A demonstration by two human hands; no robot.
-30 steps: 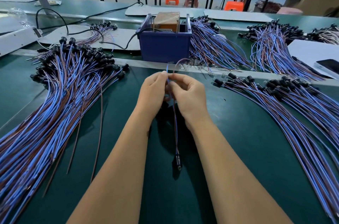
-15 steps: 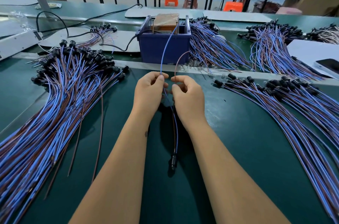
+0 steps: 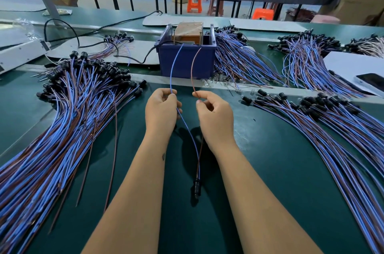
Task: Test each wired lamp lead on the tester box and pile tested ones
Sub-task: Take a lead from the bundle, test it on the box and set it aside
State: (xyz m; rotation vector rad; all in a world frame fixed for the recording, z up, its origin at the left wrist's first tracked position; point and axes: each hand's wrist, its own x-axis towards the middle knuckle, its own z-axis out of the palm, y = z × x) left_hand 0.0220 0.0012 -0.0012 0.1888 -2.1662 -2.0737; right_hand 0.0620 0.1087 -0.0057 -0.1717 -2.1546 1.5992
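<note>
Green matte belt covers the bench, smooth, with a pale strip running across it in front of the blue plastic tester box. Box is square-sided with a brown block sitting inside it and a black cable running off to its left. Head view: one lamp lead in work, split into two thin wires. Left hand pinches the blue wire between thumb and forefinger, other fingers curled; right hand pinches the brown wire the same way. Hands are near each other but apart, just in front of the box. Both wires arc up from the fingertips to the box's front rim; whether the bare ends touch any contact, can't tell. Below the hands the two wires run back together between the forearms to a black socket lying on the belt. Big fanned pile of blue/brown leads with black sockets to the left, another pile to the right, more bundles behind and beside the box. Phone lies on a white sheet at far right.
</note>
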